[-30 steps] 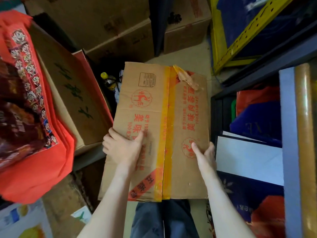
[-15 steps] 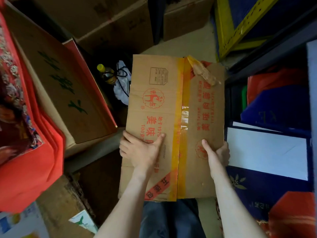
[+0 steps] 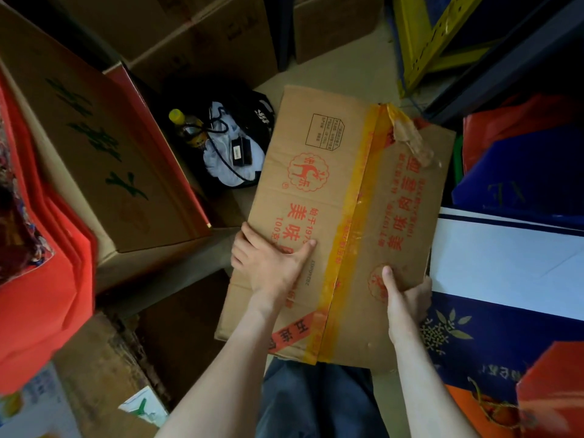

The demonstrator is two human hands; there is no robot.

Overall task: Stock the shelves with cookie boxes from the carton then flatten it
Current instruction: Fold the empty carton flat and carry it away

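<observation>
The brown carton (image 3: 341,191), printed in red and sealed down its middle with yellow tape, lies flat in front of me above my legs. My left hand (image 3: 268,263) grips its left edge, thumb lying on the top face, fingers curled round the side. My right hand (image 3: 401,298) holds the right edge, thumb on top and fingers underneath. A torn strip of tape sticks up at the carton's far end. No cookie boxes are visible.
Stacked cartons (image 3: 104,159) stand on the left beside red bags (image 3: 41,279). A black bag (image 3: 234,147) with a yellow-capped bottle (image 3: 186,124) lies on the floor beyond. Blue and red gift bags (image 3: 512,248) fill the right. A yellow rack frame (image 3: 426,49) stands at the back.
The carton and both hands have shifted right and a little lower in view as my head turned. Both grips are unchanged.
</observation>
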